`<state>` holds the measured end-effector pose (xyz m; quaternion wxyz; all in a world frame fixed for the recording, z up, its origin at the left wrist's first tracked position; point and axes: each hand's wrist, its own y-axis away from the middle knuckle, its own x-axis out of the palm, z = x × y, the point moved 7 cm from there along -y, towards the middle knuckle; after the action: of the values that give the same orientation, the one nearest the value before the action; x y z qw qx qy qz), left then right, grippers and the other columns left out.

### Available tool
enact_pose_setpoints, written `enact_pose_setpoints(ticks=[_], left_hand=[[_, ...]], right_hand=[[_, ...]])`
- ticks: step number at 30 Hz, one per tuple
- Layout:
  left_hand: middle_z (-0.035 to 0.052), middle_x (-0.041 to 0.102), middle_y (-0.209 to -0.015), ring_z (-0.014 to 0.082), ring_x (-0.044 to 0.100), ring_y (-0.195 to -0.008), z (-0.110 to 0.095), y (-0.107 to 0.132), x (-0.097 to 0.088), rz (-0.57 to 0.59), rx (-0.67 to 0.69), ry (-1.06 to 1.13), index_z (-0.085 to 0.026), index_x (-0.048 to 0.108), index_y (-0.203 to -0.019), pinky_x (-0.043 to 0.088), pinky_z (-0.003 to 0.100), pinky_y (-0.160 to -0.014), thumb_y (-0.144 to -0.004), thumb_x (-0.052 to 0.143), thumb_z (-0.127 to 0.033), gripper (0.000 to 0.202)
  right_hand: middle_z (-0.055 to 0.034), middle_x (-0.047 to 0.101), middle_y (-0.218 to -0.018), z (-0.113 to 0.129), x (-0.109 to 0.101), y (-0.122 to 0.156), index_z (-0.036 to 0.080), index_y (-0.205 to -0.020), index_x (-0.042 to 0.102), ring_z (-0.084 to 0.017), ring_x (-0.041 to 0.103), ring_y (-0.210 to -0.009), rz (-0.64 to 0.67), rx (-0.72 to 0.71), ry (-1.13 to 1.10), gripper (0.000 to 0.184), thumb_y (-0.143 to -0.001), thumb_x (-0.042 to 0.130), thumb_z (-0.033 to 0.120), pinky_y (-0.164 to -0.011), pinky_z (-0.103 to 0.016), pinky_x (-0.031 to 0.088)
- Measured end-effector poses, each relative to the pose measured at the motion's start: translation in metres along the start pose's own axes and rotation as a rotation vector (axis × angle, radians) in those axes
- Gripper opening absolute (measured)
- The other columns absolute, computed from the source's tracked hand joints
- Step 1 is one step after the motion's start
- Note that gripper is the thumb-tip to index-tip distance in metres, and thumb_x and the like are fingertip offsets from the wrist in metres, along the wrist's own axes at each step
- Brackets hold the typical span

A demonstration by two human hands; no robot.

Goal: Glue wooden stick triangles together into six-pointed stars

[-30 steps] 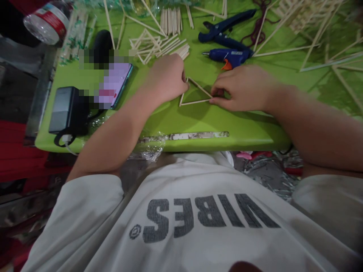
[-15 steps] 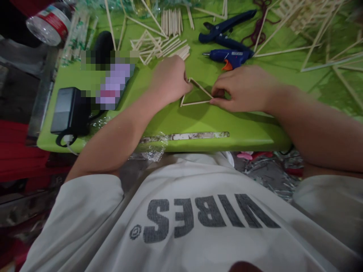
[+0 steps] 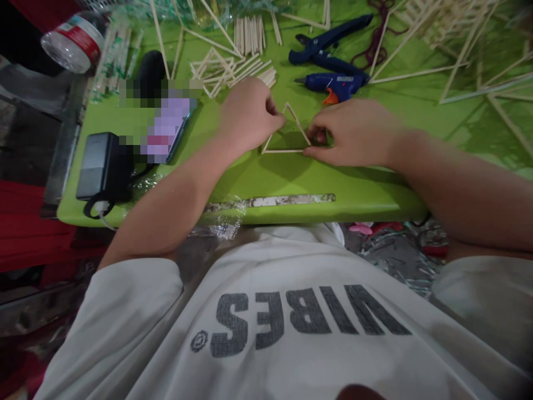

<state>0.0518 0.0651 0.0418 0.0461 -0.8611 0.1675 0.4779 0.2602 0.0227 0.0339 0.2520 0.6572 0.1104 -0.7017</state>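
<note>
A small triangle of thin wooden sticks (image 3: pixel 285 150) is between my two hands, just above or on the green table (image 3: pixel 287 178). My left hand (image 3: pixel 252 114) pinches its left side near the upper part. The fingers of my right hand (image 3: pixel 345 133) are closed on its lower right corner. Behind my right hand lies a blue glue gun (image 3: pixel 333 84) with an orange trigger. Beyond it are dark blue cutters (image 3: pixel 328 44). Loose sticks (image 3: pixel 250 69) and joined stick shapes (image 3: pixel 212 69) lie just past my left hand.
At the left are a phone (image 3: pixel 169 128), a black power adapter (image 3: pixel 102 166) with a cable, and a bottle (image 3: pixel 75 41) on its side. A bundle of sticks (image 3: pixel 250 35) lies at the back. Larger stick frames (image 3: pixel 420 72) spread across the right. Clear plastic wrap (image 3: pixel 227 216) hangs over the front edge.
The stick triangle has turned slightly, its top corner now pointing more directly away from me. My left fingers have shifted a little along its left side.
</note>
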Motion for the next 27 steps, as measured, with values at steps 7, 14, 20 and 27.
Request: enact_pose_setpoints(ticks=[7,14,20,27], left_hand=[[0.0036,0.097,-0.115,0.0408,0.079,-0.122,-0.002,-0.007,0.0,-0.02,0.047,0.027,-0.046,0.092,-0.104,0.06,0.07,-0.115,-0.092,0.082,-0.068,0.028],[0.0022,0.095,-0.13,0.031,0.083,-0.114,-0.001,0.0,-0.003,-0.043,-0.004,0.072,-0.039,0.082,-0.12,0.065,0.06,-0.108,-0.095,0.089,-0.056,0.03],[-0.0099,0.098,-0.121,0.0397,0.076,-0.144,-0.001,0.004,-0.004,0.079,-0.005,0.078,-0.061,0.068,-0.161,0.058,0.073,-0.119,-0.09,0.08,-0.082,0.074],[-0.0007,0.097,-0.14,0.0411,0.083,-0.147,-0.015,0.013,-0.014,0.004,0.052,0.132,-0.056,0.075,-0.157,0.064,0.067,-0.107,-0.092,0.085,-0.075,0.068]], right_hand=[[-0.0166,0.093,-0.134,0.002,-0.003,0.0,0.032,-0.118,0.082,-0.047,0.084,-0.127,0.013,0.04,-0.072,0.031,-0.111,0.07,0.059,-0.104,-0.061,0.064],[-0.0124,0.094,-0.129,0.0,-0.002,0.001,0.034,-0.116,0.082,-0.043,0.084,-0.122,-0.005,0.048,-0.106,0.026,-0.11,0.072,0.057,-0.104,-0.057,0.064],[-0.0137,0.095,-0.127,0.0,-0.003,0.0,0.031,-0.118,0.083,-0.042,0.085,-0.117,-0.019,0.039,-0.137,0.027,-0.109,0.074,0.054,-0.099,-0.056,0.064],[-0.0119,0.096,-0.133,-0.001,-0.004,0.003,0.035,-0.125,0.082,-0.042,0.086,-0.121,-0.02,0.07,-0.134,0.029,-0.109,0.069,0.054,-0.105,-0.058,0.067]])
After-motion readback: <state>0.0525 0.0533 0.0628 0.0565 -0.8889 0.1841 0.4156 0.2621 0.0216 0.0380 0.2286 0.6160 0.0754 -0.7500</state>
